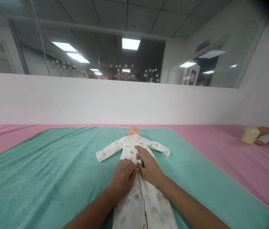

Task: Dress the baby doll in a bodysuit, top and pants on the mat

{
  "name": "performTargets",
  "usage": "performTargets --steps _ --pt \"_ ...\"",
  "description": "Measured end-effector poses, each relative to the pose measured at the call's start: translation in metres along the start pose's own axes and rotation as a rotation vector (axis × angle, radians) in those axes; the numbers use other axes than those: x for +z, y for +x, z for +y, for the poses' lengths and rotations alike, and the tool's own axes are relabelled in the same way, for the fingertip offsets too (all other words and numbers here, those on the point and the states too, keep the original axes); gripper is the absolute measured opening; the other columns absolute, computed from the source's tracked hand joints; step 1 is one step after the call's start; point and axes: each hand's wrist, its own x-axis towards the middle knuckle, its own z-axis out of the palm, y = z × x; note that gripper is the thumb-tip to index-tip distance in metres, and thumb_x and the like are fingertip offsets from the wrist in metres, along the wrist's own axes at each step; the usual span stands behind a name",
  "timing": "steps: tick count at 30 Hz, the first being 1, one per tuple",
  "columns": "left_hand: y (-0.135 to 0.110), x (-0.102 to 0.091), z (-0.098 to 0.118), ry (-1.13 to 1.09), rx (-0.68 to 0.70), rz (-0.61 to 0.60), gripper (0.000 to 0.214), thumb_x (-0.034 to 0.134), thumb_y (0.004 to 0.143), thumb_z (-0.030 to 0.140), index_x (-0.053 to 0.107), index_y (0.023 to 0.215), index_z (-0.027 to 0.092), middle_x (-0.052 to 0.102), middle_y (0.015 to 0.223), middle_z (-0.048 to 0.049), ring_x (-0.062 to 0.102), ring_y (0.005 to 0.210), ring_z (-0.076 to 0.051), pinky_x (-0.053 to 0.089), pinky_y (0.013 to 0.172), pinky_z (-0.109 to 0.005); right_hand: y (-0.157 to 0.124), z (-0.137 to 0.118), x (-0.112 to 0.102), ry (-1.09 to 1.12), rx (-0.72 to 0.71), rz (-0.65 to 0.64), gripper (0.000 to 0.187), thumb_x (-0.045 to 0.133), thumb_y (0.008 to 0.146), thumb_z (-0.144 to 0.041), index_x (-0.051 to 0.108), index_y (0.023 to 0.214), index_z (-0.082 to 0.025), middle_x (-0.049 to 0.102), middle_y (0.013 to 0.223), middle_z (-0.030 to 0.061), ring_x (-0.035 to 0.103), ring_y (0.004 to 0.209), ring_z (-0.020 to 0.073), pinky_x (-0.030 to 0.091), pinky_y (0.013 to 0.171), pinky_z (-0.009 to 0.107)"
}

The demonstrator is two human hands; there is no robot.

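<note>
A baby doll (133, 131) in a white cotton romper (146, 203) printed with small pale animal figures lies on its back in the middle of a teal fleece blanket (41, 171), head toward the wall and sleeves spread. The left hand (123, 178) lies palm down on the romper's belly, fingers straight and close together, pinching nothing. The right hand (150, 167) rests touching it, fingers stretched flat up the chest. Both forearms enter from the lower edge and converge. The blanket covers a pink sheet (232, 159). Far right, another person's hand (265, 132) grips a cream bottle (250, 135). The writing on a wall sign (203, 45) is too small to read.
</note>
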Motion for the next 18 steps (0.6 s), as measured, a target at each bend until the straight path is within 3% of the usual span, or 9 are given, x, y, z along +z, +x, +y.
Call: performTargets --steps 4,8,13,18 --pt "-0.001 0.003 0.006 -0.071 0.040 -0.030 0.020 0.038 0.089 0.021 0.051 0.074 0.022 0.055 0.073 -0.0048 0.048 0.070 -0.018 0.039 0.065 -0.035 -0.021 0.011 -0.012 -0.108 0.003 0.076 0.034 0.049 0.076 -0.013 0.052 0.106 -0.027 0.046 0.128 0.0047 0.040 0.120 0.0243 0.036 0.097 0.048" --pt "0.002 0.000 0.005 -0.157 0.003 0.070 0.014 0.040 0.088 0.020 0.053 0.083 0.022 0.056 0.082 -0.0051 0.050 0.079 -0.018 0.041 0.073 -0.033 -0.018 0.013 -0.015 -0.208 -0.033 0.117 0.038 0.052 0.077 -0.013 0.054 0.112 -0.029 0.054 0.109 0.0064 0.049 0.101 0.0247 0.043 0.086 0.045" --pt "0.004 -0.006 -0.004 -0.184 -0.222 0.120 0.017 0.037 0.090 0.026 0.051 0.080 0.020 0.054 0.080 -0.0027 0.050 0.078 -0.016 0.040 0.071 -0.029 -0.021 0.012 -0.015 -0.213 -0.099 0.128 0.032 0.042 0.082 -0.008 0.060 0.101 -0.027 0.055 0.090 0.0057 0.051 0.084 0.0207 0.044 0.071 0.037" --pt "0.006 -0.007 -0.012 -0.213 -0.413 0.010 0.033 0.035 0.089 0.039 0.045 0.064 0.020 0.050 0.063 0.0015 0.045 0.061 -0.014 0.035 0.058 -0.026 -0.024 0.005 -0.018 -0.175 -0.175 0.122 0.030 0.041 0.082 -0.006 0.059 0.096 -0.025 0.057 0.091 0.0050 0.051 0.084 0.0194 0.043 0.075 0.037"
